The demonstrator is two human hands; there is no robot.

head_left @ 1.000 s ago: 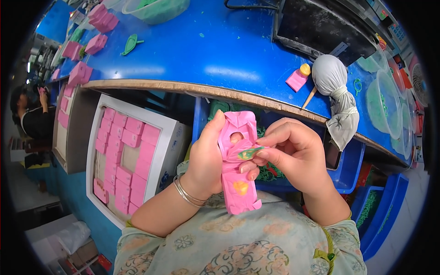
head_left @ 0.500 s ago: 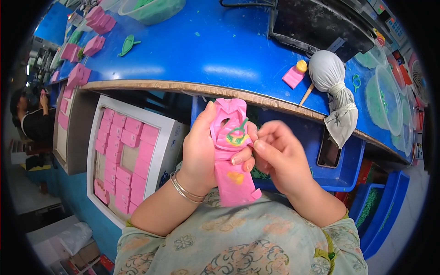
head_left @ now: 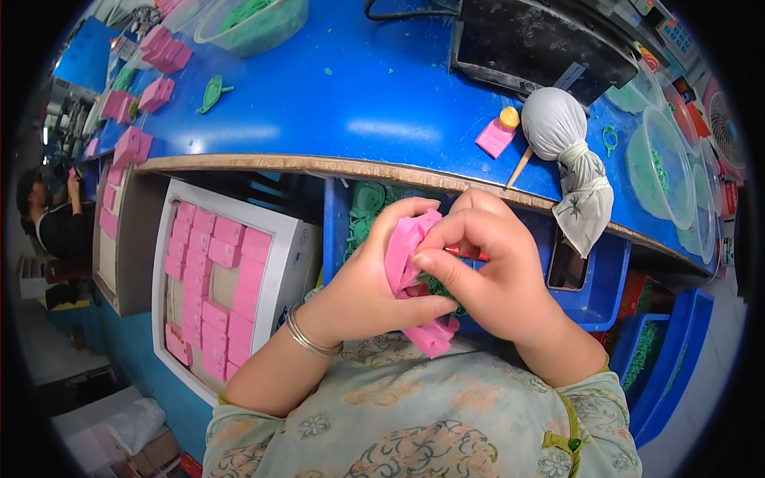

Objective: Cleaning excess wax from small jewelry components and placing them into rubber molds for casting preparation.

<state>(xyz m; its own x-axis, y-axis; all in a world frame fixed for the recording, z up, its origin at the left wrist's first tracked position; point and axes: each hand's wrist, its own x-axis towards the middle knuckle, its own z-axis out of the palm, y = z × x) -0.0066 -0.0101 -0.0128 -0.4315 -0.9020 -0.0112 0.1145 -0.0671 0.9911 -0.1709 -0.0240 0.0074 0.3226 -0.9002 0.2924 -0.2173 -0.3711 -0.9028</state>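
Observation:
My left hand (head_left: 370,275) is wrapped round a pink rubber mould (head_left: 405,243), held bent and tilted above my lap; its lower end (head_left: 431,338) hangs below my thumb. Against the mould's side, my right hand (head_left: 498,267) has thumb and forefinger pinched together. What lies between those fingertips is hidden. A thin red item (head_left: 468,253) shows between the right hand's fingers; whether it is held or lies behind cannot be told. Under both hands is a blue tray (head_left: 594,307) with green ring-shaped wax pieces (head_left: 368,203) in it.
On the blue bench (head_left: 335,103) stand a pink block with a yellow cap (head_left: 498,135), a tied white cloth bag (head_left: 554,123), a black machine (head_left: 542,48) and clear tubs (head_left: 657,171). Left is a white-rimmed box (head_left: 275,255) of pink moulds. A phone (head_left: 567,263) lies in the tray. Another person (head_left: 60,211) sits far left.
The mould has turned edge-on and bent, so the green piece on its face no longer shows. My right fingers have moved left onto it. The view has shifted slightly.

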